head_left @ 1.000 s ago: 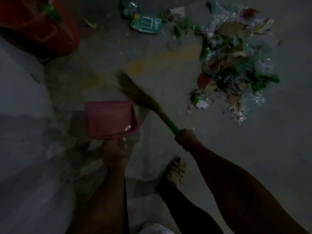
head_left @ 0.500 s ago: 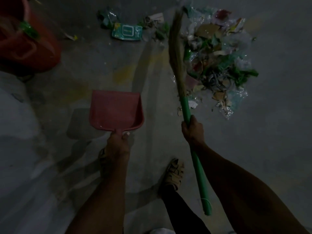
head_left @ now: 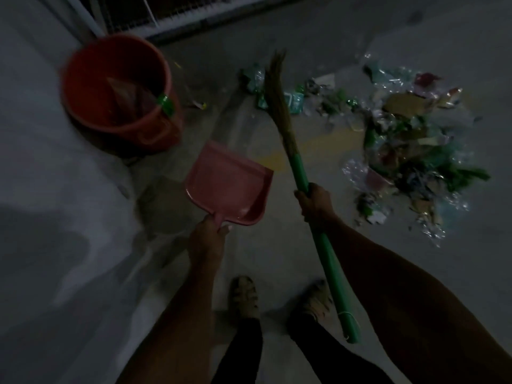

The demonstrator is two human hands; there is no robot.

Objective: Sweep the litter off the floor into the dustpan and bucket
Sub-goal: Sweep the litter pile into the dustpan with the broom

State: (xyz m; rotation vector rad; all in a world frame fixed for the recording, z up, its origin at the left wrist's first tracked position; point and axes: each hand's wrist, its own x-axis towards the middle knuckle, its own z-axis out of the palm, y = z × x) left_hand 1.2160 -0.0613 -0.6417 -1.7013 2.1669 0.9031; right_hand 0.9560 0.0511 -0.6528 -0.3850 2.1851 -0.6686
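My left hand point(head_left: 208, 234) grips the handle of a pink dustpan point(head_left: 228, 184), which hangs above the floor in the middle and looks empty. My right hand point(head_left: 315, 202) grips the green handle of a broom point(head_left: 300, 173). Its straw head point(head_left: 278, 90) points away from me towards a teal packet point(head_left: 295, 102) and small scraps. A big pile of litter point(head_left: 410, 139), plastic, cardboard and green bits, lies on the floor to the right. An orange bucket point(head_left: 83, 98) stands at the upper left with some rubbish inside.
A pale wall point(head_left: 41, 189) runs along the left side, close to the bucket. A barred gate or frame point(head_left: 166, 15) crosses the top. My two feet in sandals point(head_left: 245, 296) stand at the bottom middle on the grey concrete floor.
The broom swung from left of the pile to pointing forward at the scraps. The view tilted up, bringing the whole bucket into sight. The dustpan rose and tilted to the right.
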